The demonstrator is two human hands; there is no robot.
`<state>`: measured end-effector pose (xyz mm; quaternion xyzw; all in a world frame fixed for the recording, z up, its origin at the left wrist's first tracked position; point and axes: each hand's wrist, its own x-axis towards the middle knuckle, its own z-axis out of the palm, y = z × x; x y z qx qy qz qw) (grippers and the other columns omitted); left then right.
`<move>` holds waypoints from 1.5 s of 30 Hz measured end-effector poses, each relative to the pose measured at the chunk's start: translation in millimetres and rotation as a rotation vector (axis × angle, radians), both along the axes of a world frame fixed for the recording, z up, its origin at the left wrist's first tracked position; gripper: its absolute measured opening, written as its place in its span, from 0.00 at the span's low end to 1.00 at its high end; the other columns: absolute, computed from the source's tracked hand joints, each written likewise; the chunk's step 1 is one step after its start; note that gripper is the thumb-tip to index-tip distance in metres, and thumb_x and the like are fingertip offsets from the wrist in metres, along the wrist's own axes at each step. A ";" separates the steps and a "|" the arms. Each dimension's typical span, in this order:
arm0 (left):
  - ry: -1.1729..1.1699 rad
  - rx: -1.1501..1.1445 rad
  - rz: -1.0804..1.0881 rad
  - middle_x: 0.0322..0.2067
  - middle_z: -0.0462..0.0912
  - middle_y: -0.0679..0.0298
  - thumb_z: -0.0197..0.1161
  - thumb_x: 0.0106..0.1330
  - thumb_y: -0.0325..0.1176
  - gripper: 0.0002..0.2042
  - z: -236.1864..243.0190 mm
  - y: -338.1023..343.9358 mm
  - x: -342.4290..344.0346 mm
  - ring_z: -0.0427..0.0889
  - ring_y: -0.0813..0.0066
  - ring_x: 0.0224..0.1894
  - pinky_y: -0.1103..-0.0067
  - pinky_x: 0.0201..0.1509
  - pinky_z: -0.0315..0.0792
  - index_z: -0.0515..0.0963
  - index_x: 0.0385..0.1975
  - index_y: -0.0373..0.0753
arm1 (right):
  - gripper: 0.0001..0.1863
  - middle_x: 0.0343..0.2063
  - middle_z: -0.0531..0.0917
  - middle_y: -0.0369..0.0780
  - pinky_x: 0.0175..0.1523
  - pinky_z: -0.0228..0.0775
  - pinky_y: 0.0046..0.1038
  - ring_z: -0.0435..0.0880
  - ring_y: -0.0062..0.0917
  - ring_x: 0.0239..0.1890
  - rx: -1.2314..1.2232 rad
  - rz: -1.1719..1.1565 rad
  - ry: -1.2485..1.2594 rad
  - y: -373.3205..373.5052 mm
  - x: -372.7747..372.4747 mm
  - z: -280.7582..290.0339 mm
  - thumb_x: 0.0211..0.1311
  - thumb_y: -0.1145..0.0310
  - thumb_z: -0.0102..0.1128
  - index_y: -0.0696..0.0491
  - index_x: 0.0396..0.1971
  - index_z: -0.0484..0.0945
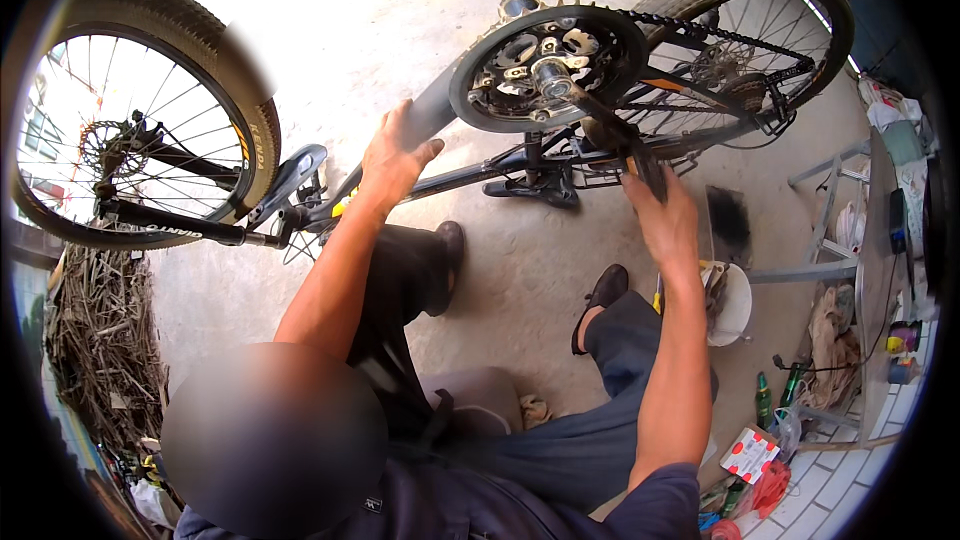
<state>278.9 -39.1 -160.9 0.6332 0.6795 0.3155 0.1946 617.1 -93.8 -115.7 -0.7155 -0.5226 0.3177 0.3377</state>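
In front of me a dark bicycle (470,172) rests upside down, its saddle (535,190) down on the floor. My left hand (393,160) is closed around a thick dark frame tube (432,112), just left of the chainring (500,105). From the chainring's hub, a crank arm (600,112) slants down to the right. At its lower end my right hand (662,210) grips a dark piece that looks like the pedal (648,168); the fingers partly hide it. The chain (690,24) runs from the chainring toward the rear wheel (790,0).
The front wheel (140,10) stands at the left, above a heap of sticks (100,340). At the right are a white bucket (738,308), a black flat patch (728,222), a metal-legged table (800,275), green bottles (764,400) and a red-and-white box (750,455).
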 end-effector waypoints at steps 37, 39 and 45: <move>0.113 0.095 0.002 0.56 0.72 0.51 0.72 0.52 0.41 0.41 -11.5 0.5 2.2 0.74 0.53 0.56 0.68 0.60 0.67 0.60 0.66 0.39 | 0.34 0.40 0.82 0.57 0.53 0.70 0.40 0.80 0.51 0.48 -0.002 0.138 -0.075 0.1 -20.5 -38.6 0.56 0.44 0.60 0.62 0.49 0.73; 0.117 0.076 0.000 0.57 0.71 0.51 0.71 0.51 0.41 0.41 -8.8 -0.2 3.2 0.73 0.53 0.57 0.67 0.60 0.67 0.60 0.66 0.38 | 0.35 0.40 0.81 0.58 0.53 0.70 0.41 0.80 0.51 0.48 -0.067 0.168 -0.071 0.3 -26.6 -38.6 0.57 0.43 0.59 0.63 0.49 0.73; 0.119 0.030 -0.009 0.58 0.69 0.51 0.72 0.50 0.39 0.42 -2.4 -1.4 5.4 0.72 0.52 0.58 0.66 0.60 0.68 0.59 0.66 0.36 | 0.33 0.29 0.80 0.41 0.33 0.74 0.26 0.82 0.25 0.28 -0.179 0.273 0.149 0.1 -31.6 -50.4 0.57 0.42 0.61 0.58 0.49 0.75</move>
